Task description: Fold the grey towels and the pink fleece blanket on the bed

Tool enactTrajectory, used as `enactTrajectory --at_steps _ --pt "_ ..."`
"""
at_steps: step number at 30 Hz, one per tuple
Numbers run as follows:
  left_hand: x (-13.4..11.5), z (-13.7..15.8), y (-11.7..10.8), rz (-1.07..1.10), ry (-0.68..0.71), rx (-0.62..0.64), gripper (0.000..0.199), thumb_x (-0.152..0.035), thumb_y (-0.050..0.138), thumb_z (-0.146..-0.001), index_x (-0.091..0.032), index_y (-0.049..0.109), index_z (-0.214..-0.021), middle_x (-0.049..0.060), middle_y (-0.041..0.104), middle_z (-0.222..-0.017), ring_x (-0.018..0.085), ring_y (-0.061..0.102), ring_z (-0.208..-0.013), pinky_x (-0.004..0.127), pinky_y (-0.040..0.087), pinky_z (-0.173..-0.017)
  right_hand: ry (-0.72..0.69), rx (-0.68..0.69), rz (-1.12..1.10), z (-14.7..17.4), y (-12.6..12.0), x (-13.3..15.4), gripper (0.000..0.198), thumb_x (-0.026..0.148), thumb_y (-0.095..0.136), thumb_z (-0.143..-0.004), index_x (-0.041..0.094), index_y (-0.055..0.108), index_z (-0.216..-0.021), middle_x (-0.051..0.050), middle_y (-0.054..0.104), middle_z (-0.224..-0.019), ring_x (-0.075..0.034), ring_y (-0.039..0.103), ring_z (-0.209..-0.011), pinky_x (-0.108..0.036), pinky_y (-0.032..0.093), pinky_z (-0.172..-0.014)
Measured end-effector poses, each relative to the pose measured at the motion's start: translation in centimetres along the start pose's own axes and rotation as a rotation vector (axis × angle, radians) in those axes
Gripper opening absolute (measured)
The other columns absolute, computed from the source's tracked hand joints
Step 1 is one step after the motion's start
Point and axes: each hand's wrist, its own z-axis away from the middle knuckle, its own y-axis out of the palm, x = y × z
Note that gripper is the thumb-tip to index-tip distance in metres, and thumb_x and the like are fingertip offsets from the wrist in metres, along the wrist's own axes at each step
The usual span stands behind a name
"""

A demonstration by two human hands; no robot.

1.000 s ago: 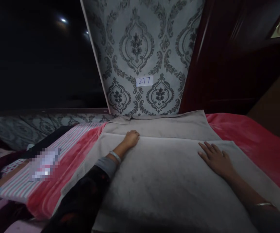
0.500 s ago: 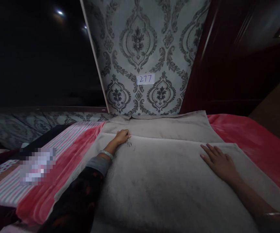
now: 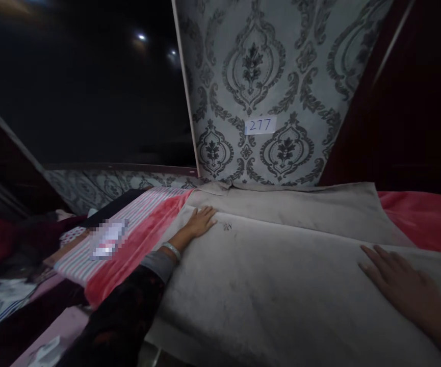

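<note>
A large grey cloth (image 3: pixel 281 275) lies spread out in front of me, with a fold line running across its far part. My left hand (image 3: pixel 202 222) rests flat on the cloth near its left edge, fingers spread, just left of a small dark mark (image 3: pixel 227 226). On the right side, my right hand (image 3: pixel 399 280) lies palm down on the cloth, fingers stretched toward the fold. Neither hand grips anything. Under the grey cloth, a red plush blanket (image 3: pixel 139 244) shows at the left and again at the far right.
A striped cloth (image 3: pixel 77 262) with a blurred-out item on it lies left of the blanket. Patterned wallpaper (image 3: pixel 254 92) with a paper label (image 3: pixel 260 125) reading 277 rises behind. A large black screen (image 3: pixel 101 92) stands at the back left, and garments (image 3: pixel 6 300) lie at the lower left.
My left hand has opened from a closed pinch by the dark mark and now lies flat to its left. The view has turned left, and my right hand stays flat on the cloth.
</note>
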Motion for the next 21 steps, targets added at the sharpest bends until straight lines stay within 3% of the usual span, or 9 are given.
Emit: enactTrajectory --at_steps 6,12,14,18,21 --pt "5.5 1.3 -0.9 -0.032 -0.092 0.058 0.056 -0.041 0.029 -0.101 -0.025 0.033 -0.155 0.009 0.029 -0.164 0.024 0.022 -0.153 0.053 0.015 -0.122 -0.010 0.010 0.001 0.1 -0.6 0.4 0.079 0.060 0.013 -0.086 0.025 0.044 -0.149 -0.009 0.039 -0.157 -0.034 0.035 -0.144 -0.064 0.035 -0.107" --pt "4.5 1.6 -1.8 -0.034 -0.136 0.108 0.060 -0.044 0.032 -0.100 -0.020 0.033 -0.156 0.013 0.024 -0.165 0.032 0.016 -0.154 0.061 0.011 -0.121 0.016 0.073 0.020 0.7 -2.6 1.5 0.072 0.052 0.014 -0.092 0.021 0.040 -0.151 -0.011 0.033 -0.160 -0.035 0.032 -0.144 -0.061 0.033 -0.109" --pt "3.7 3.7 -1.6 -0.033 -0.119 0.120 0.062 -0.048 0.032 -0.101 -0.021 0.032 -0.156 0.012 0.020 -0.167 0.031 0.011 -0.155 0.058 0.009 -0.122 0.003 0.093 0.038 0.8 -2.9 1.5 0.074 0.052 0.013 -0.093 0.018 0.039 -0.152 -0.013 0.031 -0.161 -0.036 0.030 -0.145 -0.061 0.032 -0.109" --pt "3.4 10.1 -0.4 -0.040 0.048 0.132 0.062 -0.053 0.038 -0.099 -0.032 0.030 -0.157 0.005 0.020 -0.167 0.025 0.014 -0.155 0.052 0.010 -0.124 -0.006 0.127 0.067 0.7 -2.7 0.9 0.073 0.050 0.013 -0.093 0.018 0.038 -0.153 -0.013 0.031 -0.161 -0.035 0.031 -0.144 -0.059 0.031 -0.107" --pt "4.7 13.8 -0.2 -0.054 -0.018 0.105 0.062 -0.047 0.039 -0.100 -0.031 0.026 -0.158 0.006 0.019 -0.168 0.025 0.015 -0.154 0.053 0.013 -0.123 -0.020 0.107 0.075 0.6 -2.4 0.5 0.071 0.050 0.013 -0.095 0.020 0.037 -0.155 -0.014 0.033 -0.160 -0.033 0.032 -0.142 -0.058 0.031 -0.104"
